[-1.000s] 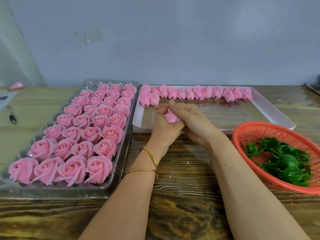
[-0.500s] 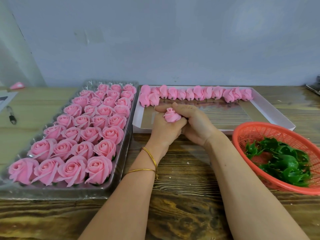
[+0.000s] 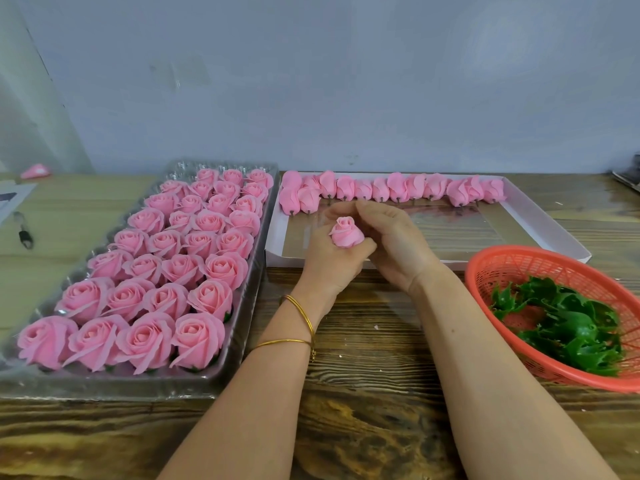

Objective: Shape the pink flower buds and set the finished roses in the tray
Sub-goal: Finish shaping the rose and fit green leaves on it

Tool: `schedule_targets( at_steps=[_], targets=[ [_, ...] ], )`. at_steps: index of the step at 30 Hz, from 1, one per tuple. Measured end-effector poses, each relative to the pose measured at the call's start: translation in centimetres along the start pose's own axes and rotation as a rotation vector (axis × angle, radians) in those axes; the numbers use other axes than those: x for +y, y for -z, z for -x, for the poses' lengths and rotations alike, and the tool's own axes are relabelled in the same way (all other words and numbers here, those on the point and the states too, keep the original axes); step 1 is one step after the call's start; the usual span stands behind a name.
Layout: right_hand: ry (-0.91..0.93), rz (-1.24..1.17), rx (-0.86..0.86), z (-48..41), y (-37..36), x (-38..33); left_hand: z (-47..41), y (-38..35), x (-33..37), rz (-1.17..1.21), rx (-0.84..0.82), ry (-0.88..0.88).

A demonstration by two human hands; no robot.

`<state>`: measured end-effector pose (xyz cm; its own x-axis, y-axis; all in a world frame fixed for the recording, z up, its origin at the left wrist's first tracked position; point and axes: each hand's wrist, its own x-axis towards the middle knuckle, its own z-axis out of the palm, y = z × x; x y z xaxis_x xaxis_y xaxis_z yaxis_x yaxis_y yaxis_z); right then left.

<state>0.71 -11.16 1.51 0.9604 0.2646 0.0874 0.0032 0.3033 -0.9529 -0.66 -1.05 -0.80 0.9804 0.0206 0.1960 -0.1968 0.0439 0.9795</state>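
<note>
A small pink flower bud (image 3: 346, 233) stands upright between my two hands, above the near edge of the white box (image 3: 540, 216). My left hand (image 3: 332, 261) grips the bud from below. My right hand (image 3: 394, 244) curls beside it with fingertips touching its right side. A row of unshaped pink buds (image 3: 391, 188) lies along the far side of the white box. The clear plastic tray (image 3: 249, 306) on the left holds several rows of finished pink roses (image 3: 194, 237).
An orange mesh basket (image 3: 512, 268) with green leaf calyxes (image 3: 561, 323) sits at the right, close to my right forearm. A dark small tool (image 3: 25, 233) and a pink scrap (image 3: 34, 170) lie far left on the wooden table (image 3: 374, 341).
The bud has come up out of my cupped fingers and now stands upright and more exposed. Both hands stay in the same place.
</note>
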Motion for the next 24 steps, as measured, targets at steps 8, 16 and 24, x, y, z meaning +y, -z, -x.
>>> schedule_targets(
  at_steps=[8, 16, 24],
  targets=[
    [0.152, 0.056, 0.014, 0.4, -0.4, -0.9, 0.6, 0.3, 0.5, -0.057, -0.289, 0.137],
    [0.136, 0.221, -0.059, 0.7, -0.7, -0.8, 0.9, 0.2, 1.0, 0.034, -0.313, 0.212],
    [0.058, 0.244, -0.119, 0.8, -0.5, -0.7, 1.1, 0.2, 1.4, 0.021, -0.327, 0.228]
  ],
)
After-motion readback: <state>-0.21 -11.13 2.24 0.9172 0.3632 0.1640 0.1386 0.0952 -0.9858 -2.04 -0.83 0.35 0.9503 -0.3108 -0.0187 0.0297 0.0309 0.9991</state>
